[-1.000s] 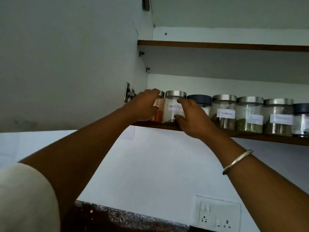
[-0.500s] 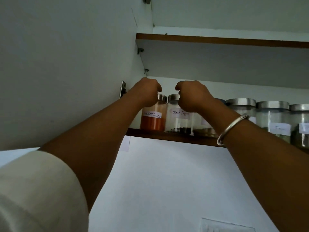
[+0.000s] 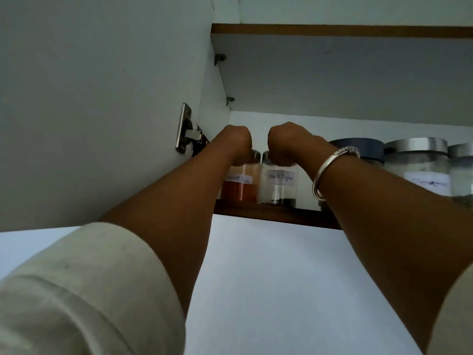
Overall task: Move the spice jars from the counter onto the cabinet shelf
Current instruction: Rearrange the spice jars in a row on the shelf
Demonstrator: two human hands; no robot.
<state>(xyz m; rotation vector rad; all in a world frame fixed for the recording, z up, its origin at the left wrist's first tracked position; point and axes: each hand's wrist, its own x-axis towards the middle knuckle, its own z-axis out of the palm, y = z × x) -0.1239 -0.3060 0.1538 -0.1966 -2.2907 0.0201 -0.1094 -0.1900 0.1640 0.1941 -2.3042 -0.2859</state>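
Observation:
Two clear jars stand side by side at the left end of the brown cabinet shelf (image 3: 268, 215). The red chilli powder jar (image 3: 239, 188) holds orange-red powder. The black pepper jar (image 3: 279, 184) has a white label and dark grains at its bottom. My left hand (image 3: 234, 144) is curled over the lid of the chilli jar. My right hand (image 3: 286, 142) is curled over the lid of the pepper jar. Both lids are mostly hidden under the hands. A silver bangle (image 3: 330, 165) sits on my right wrist.
More jars line the shelf to the right: a dark-lidded jar (image 3: 358, 147) and steel-lidded jars (image 3: 419, 162). The open cabinet door (image 3: 89, 98) with its hinge (image 3: 188, 133) stands close on the left. An upper shelf (image 3: 332, 30) is overhead. White wall lies below.
Both hands moved from the jars' sides up onto their lids. The view tilted upward and closer, so the wall socket dropped out of sight.

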